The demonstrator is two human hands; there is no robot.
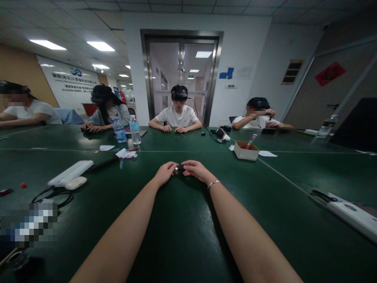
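Note:
Above the green table (179,220), my two hands meet around a small black object (180,168). Its exact kind is too small to make out. My left hand (165,173) is closed, fingertips pinching at the object's left end, where a bright, shiny spot shows. From the other side my right hand (198,170), with a silver bracelet (213,183) at the wrist, has thumb and fingers on the object's right part. The fingers partly cover it.
To the left lie a white power bank (70,173), cables and a white oval case (75,183). Two water bottles (134,130) stand beyond scraps of paper (126,153). A small open box (246,151) sits ahead right. Several people wearing headsets sit across the table.

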